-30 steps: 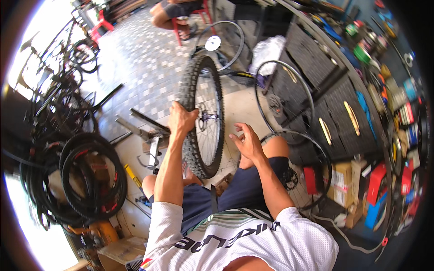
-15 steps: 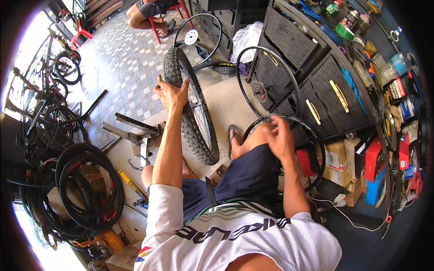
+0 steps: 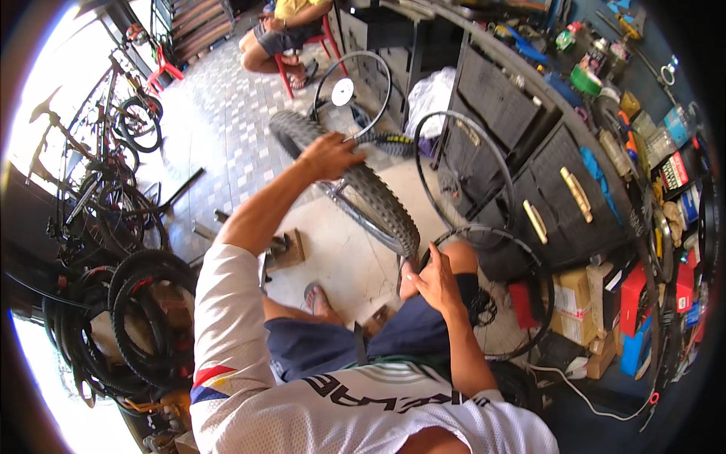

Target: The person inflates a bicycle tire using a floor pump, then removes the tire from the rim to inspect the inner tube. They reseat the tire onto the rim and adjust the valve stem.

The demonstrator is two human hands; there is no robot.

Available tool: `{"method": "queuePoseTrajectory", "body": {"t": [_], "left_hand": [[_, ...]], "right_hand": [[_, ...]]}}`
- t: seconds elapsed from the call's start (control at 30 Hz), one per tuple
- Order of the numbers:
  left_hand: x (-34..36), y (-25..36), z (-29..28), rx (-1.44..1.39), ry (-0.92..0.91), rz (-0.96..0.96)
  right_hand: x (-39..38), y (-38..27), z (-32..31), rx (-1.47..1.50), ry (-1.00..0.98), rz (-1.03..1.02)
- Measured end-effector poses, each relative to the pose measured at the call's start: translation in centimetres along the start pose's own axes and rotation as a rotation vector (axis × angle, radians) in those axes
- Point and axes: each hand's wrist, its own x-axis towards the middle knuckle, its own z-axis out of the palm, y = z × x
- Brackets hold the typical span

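A bicycle wheel with a knobby black tyre [image 3: 374, 193] is tilted in front of me, its lower end close to my knees. My left hand [image 3: 330, 157] lies over the tread on its upper part, fingers curled around the tyre. Beside the lower end is my right hand [image 3: 437, 287], fingers apart and nothing visible in it; whether a fingertip touches the tyre I cannot tell. To the right, a bare wheel rim [image 3: 421, 170] leans on the dark drawer cabinet [image 3: 548, 163]. Another wheel without a tyre [image 3: 546, 291] stands by my right leg.
Loose tyres [image 3: 125, 303] are heaped at left, with bicycles [image 3: 91, 166] behind. A metal stand [image 3: 283, 250] on a wooden block is near my left foot. Cardboard boxes [image 3: 572, 306] sit at right below the cluttered bench. Another person [image 3: 283, 38] sits at the back on a red chair.
The knobby wheel has swung over, its lower end moving right. My left hand has gone from the tyre's side to over its tread. My right hand has come down and left, toward the wheel.
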Motion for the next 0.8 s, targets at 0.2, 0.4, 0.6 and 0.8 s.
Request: {"method": "queuePoseTrajectory", "body": {"t": [0.2,0.4,0.6,0.8], "left_hand": [[-6.3,-7.4,-17.5,-0.168,0.320,-0.297],[-22.5,-12.8,-32.3,-0.555,0.632,-0.911],[-36.9,-10.9,-7.3,-1.211,1.270,-1.297],[-29.3,6.5,11.5,-2.135,0.830,-1.673]], "right_hand": [[0.4,7.1,1.4,0.529,-0.046,0.434],[13.9,9.2,5.5,1.004,-0.051,0.432],[26.5,2.4,-7.6,1.390,-0.048,0.013],[31.0,-7.3,-20.6,0.428,-0.018,0.212]]}}
